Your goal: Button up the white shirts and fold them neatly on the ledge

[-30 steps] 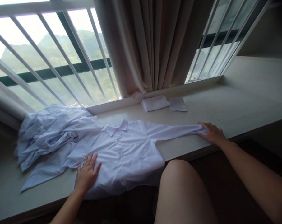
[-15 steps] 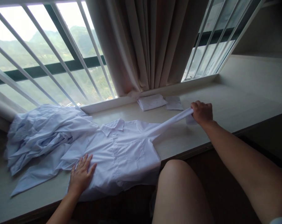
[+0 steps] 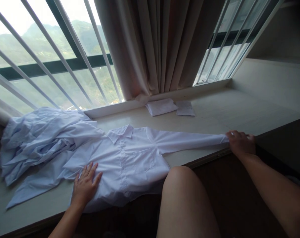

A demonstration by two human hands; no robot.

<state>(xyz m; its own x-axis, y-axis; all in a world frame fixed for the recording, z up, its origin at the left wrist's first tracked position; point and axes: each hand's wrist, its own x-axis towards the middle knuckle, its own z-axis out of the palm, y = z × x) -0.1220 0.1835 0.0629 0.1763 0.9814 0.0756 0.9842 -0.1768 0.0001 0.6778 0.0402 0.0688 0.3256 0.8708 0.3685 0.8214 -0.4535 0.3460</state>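
Shirt [image 3: 137, 178], white and with buttons, is lying face up on the wide ledge [image 3: 209, 120] under the window, and its bottom part goes over the front edge by your knee [image 3: 179, 188]. Your left hand [image 3: 84, 186] is open and flat on it, fingers spread, not grabbing. Your right hand [image 3: 242, 143] has its fingers curled around the end of the sleeve [image 3: 189, 140], which lies out long and almost straight.

To do this bit well, press softly with your left hand so the shirt can't slide. Pull the sleeve gently, just enough to make it flat; a hard tug could drag the collar [image 3: 121, 133] crooked. There look to be small creases where the sleeve meets the body, so smooth those too. Mind the crumpled pile [image 3: 44, 142] beside the shirt: it could get caught and pulled along.
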